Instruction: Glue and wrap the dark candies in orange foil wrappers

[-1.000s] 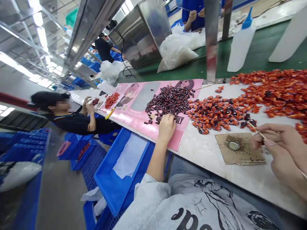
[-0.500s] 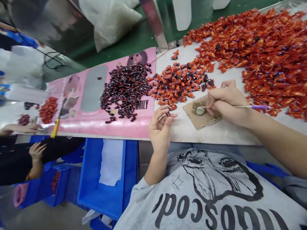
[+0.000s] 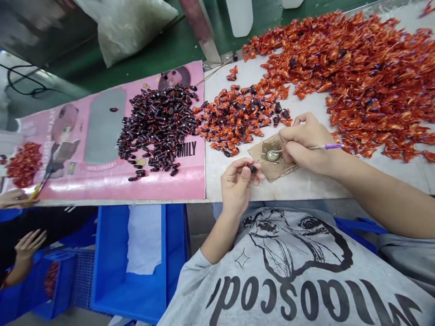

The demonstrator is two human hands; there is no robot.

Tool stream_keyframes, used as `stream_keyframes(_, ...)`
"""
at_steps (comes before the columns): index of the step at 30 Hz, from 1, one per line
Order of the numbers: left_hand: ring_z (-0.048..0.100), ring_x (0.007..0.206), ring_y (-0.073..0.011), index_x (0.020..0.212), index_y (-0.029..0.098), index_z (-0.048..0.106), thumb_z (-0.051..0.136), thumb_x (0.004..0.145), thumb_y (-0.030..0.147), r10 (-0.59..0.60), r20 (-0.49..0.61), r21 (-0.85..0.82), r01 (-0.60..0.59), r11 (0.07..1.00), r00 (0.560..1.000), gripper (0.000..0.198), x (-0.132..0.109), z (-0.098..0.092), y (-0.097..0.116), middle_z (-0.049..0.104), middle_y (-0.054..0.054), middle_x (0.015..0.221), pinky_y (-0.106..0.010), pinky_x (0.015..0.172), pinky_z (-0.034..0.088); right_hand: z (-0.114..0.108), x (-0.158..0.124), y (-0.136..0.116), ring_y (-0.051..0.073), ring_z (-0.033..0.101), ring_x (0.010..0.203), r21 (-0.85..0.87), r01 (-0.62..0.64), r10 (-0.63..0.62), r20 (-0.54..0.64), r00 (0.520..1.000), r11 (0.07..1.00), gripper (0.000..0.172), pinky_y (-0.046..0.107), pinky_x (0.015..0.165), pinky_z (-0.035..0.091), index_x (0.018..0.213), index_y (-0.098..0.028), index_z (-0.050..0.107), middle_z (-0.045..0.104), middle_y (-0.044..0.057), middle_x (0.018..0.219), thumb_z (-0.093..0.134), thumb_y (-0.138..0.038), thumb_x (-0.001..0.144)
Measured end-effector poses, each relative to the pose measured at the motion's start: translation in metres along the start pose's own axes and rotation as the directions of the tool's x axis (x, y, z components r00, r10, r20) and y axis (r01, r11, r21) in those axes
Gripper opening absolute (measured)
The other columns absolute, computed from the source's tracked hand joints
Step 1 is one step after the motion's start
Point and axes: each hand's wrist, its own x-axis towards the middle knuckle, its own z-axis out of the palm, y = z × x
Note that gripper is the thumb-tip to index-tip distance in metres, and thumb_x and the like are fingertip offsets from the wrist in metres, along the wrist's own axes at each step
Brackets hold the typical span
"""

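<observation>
Between the thumb and fingers of my left hand [image 3: 238, 185] is a small black plastic piece [image 3: 251, 168], pinched just above the front of the table. My right hand [image 3: 306, 142] grips a thin brush [image 3: 326, 146] with a purple end, held like a pen. Its tip reaches a small round cap of clear liquid [image 3: 273, 155]. That cap sits on a brown cardboard piece [image 3: 278, 172] spotted with drips. Behind the hands lies a pile of small orange-and-black pieces [image 3: 234, 115]. A heap of dark pieces [image 3: 159, 122] rests on a pink printed mat [image 3: 176, 188].
A large mass of orange pieces [image 3: 374, 81] covers the right of the table. Below the table's front edge stands a blue bin [image 3: 108, 276] with white paper inside. At far left, a co-worker's hand [image 3: 30, 244] shows. A metal post [image 3: 200, 31] rises behind.
The view has shifted to the right. My left hand has moved closer to the cardboard and turned, showing the black piece more plainly. My right hand keeps the brush tip at the cap.
</observation>
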Motion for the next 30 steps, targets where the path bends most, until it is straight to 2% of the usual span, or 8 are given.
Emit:
stream_keyframes(6,0.067,0.067,-0.0101,0.091,0.023,0.066,0.083,0.072,0.056,-0.086,0.002,-0.024,0.086,0.996,0.996,0.041,0.008,-0.004,-0.002,0.075,-0.001,0.086,-0.021,0.056,0.049,-0.004,0.001,0.001,0.009,0.034,0.052,-0.017,-0.013,0.013,0.008,1.000,1.000,0.027,0.037,0.080,0.038,0.053,-0.019,0.050,0.039,-0.006,0.048,0.054,-0.009,0.077)
stream_keyframes(11,0.069,0.067,-0.0074,0.090,0.024,0.067,0.083,0.075,0.050,-0.081,0.018,-0.074,0.082,0.994,0.997,0.034,0.007,-0.004,-0.003,0.072,0.002,0.088,-0.018,0.057,0.050,-0.002,-0.002,0.000,0.010,0.036,0.053,-0.041,0.016,-0.014,0.053,0.998,0.999,0.025,0.035,0.076,0.038,0.055,-0.019,0.049,0.038,-0.005,0.048,0.051,-0.011,0.078)
stream_keyframes(14,0.071,0.069,-0.0081,0.091,0.024,0.066,0.080,0.077,0.051,-0.073,0.028,-0.027,0.074,0.997,0.997,0.033,0.006,-0.005,-0.003,0.072,0.002,0.088,-0.019,0.059,0.053,-0.002,-0.005,-0.004,0.013,0.042,0.058,-0.025,0.026,-0.027,-0.030,0.999,0.999,0.024,0.038,0.080,0.039,0.056,-0.021,0.050,0.046,-0.004,0.050,0.051,-0.013,0.078)
stream_keyframes(18,0.072,0.072,-0.0092,0.090,0.024,0.067,0.081,0.078,0.049,-0.049,0.026,-0.013,0.049,0.999,0.998,0.031,0.006,-0.003,-0.005,0.073,0.002,0.089,-0.020,0.063,0.055,-0.004,-0.008,-0.018,0.017,0.054,0.064,0.184,0.027,-0.012,-0.087,0.996,0.983,0.028,0.041,0.086,0.042,0.057,-0.022,0.050,0.060,-0.003,0.056,0.050,-0.014,0.084)
stream_keyframes(22,0.070,0.069,-0.0085,0.085,0.023,0.073,0.086,0.073,0.043,-0.014,-0.011,-0.071,0.013,0.997,1.000,0.026,0.007,0.002,-0.005,0.076,0.002,0.083,-0.019,0.061,0.054,-0.004,-0.009,-0.031,0.020,0.057,0.064,0.356,-0.007,0.036,-0.073,0.997,0.934,0.025,0.041,0.083,0.045,0.058,-0.024,0.049,0.063,-0.001,0.058,0.052,-0.017,0.082)
stream_keyframes(26,0.070,0.067,-0.0082,0.084,0.023,0.077,0.087,0.071,0.041,-0.015,-0.033,-0.088,0.012,0.996,0.999,0.024,0.007,0.006,-0.004,0.077,0.001,0.081,-0.018,0.062,0.055,-0.001,-0.009,-0.036,0.019,0.056,0.065,0.442,-0.010,0.025,-0.028,0.999,0.897,0.017,0.039,0.080,0.043,0.061,-0.024,0.050,0.064,0.000,0.059,0.050,-0.015,0.076)
stream_keyframes(30,0.071,0.068,-0.0086,0.083,0.024,0.079,0.088,0.071,0.039,-0.004,-0.040,-0.091,0.000,0.996,0.999,0.022,0.007,0.007,-0.003,0.078,0.000,0.080,-0.018,0.065,0.057,0.001,-0.011,-0.036,0.020,0.054,0.068,0.464,-0.036,0.041,0.000,0.999,0.885,0.017,0.039,0.075,0.042,0.060,-0.024,0.053,0.062,0.001,0.058,0.050,-0.014,0.073)
